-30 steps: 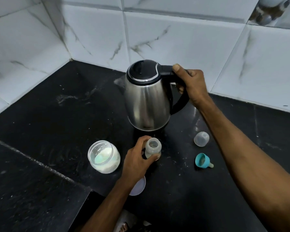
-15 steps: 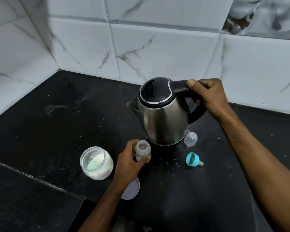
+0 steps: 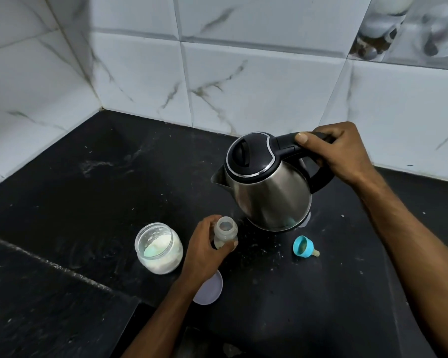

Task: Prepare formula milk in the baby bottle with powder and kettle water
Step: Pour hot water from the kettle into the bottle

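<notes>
The right hand [image 3: 343, 151] is wrapped around the black handle of the steel kettle [image 3: 267, 187], holding it off the tabletop [image 3: 75, 182] with the lid down and the spout turned toward the left hand [image 3: 204, 250]. That hand curls its thumb and fingers around the small baby bottle [image 3: 225, 232], which stands upright and uncapped just below and short of the spout.

The spout does not yet sit over the narrow bottle mouth, so tipping now would likely send hot water onto the gripping fingers or the tabletop. A fast pour could also overflow so small a neck.

A pale layer, probably powder, lies in the bottle's bottom. Just outside the left hand stands an open glass jar [image 3: 159, 248] holding white powder and what looks like a pale green scoop. A white lid [image 3: 210, 290] lies under the left wrist. Below the kettle lies a blue teat ring [image 3: 304, 246].
</notes>
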A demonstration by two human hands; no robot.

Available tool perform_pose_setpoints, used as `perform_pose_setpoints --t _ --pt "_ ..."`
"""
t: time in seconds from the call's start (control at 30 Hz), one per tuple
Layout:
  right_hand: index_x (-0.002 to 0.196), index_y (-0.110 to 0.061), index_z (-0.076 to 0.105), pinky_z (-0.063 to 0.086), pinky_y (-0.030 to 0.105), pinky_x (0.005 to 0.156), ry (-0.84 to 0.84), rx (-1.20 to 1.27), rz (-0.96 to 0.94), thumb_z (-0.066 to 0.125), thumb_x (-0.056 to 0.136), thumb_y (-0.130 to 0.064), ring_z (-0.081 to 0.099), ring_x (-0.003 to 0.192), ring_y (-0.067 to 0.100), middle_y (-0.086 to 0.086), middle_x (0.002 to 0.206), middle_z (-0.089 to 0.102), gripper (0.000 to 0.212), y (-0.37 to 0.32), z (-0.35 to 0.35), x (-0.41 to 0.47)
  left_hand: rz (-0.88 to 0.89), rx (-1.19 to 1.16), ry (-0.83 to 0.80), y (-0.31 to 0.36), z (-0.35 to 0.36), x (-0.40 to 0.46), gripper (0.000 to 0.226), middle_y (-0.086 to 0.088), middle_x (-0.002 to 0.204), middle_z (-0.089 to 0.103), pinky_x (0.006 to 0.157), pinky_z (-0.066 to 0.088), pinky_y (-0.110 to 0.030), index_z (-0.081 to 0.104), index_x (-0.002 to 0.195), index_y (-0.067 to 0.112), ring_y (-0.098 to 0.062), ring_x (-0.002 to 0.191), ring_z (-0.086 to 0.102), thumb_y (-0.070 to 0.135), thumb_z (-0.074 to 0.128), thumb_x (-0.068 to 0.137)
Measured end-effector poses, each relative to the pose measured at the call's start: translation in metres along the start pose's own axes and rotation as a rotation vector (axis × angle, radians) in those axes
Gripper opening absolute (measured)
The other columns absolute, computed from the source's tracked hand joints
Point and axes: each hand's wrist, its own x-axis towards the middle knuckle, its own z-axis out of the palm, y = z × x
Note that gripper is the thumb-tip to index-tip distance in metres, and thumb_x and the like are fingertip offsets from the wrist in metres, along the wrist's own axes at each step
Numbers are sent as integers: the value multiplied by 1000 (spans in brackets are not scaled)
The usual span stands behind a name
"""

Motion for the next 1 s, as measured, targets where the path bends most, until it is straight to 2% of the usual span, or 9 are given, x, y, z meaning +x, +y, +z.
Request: perform_pose_setpoints --t 0.13,0.2,0.4,0.53,0.63,0.7,0.8,0.9,1.0 --pt "49 -3 44 27 24 46 -38 -67 -18 72 72 -59 32 43 14 2 42 37 66 -6 -2 -3 6 2 15 -3 1 2 57 14 117 65 94 55 -38 56 118 35 -6 110 63 50 79 68" --pt "52 2 43 25 27 48 -56 -104 -23 72 70 -60 30 46 15 9 46 34 71 -10 -3 -4 9 4 17 -3 1 2 54 13 117 65 94 55 -39 57 118 33 -5 110 63 47 79 70" --pt "66 13 58 26 20 43 -104 -198 -35 71 67 -64 28 46 8 2 47 30 78 -20 -5 -11 15 26 -1 -5 0 2 54 13 119 64 95 54 -42 57 120 34 -7 111 62 49 76 72" --pt "71 12 64 28 27 46 -130 -274 -46 69 62 -76 35 50 16 30 57 46 88 -21 -3 -13 8 39 -12 -6 -1 3 54 14 118 65 93 55 -42 57 119 37 -7 109 64 52 76 71" --pt "75 16 61 26 31 52 -147 -314 -33 65 55 -88 33 53 21 34 61 47 105 -23 -1 -12 0 45 -27 -7 -2 5 55 14 116 65 93 55 -43 58 118 36 -8 108 64 53 76 69" --pt "74 16 59 26 33 53 -165 -337 -28 63 52 -90 33 53 22 34 60 45 108 -25 0 -12 7 48 -34 -6 -3 5 56 13 116 65 94 55 -43 58 119 35 -8 108 64 53 76 69" --pt "65 11 57 26 31 53 -191 -375 -34 62 52 -91 32 52 19 28 56 40 102 -28 -1 -13 17 39 -32 -6 -3 5 53 13 116 65 93 55 -44 59 119 34 -9 108 64 50 77 71" --pt "60 3 58 28 31 54 -203 -416 -41 65 56 -84 33 51 16 26 56 43 87 -30 -1 -13 15 32 -27 -6 -2 5 52 13 115 65 93 55 -45 59 118 34 -9 108 64 49 77 72" --pt "58 -1 58 28 31 54 -215 -427 -37 66 56 -83 34 51 15 23 56 45 82 -32 0 -13 14 31 -27 -6 -2 5 51 13 115 65 93 55 -44 59 118 33 -9 107 64 48 77 72"
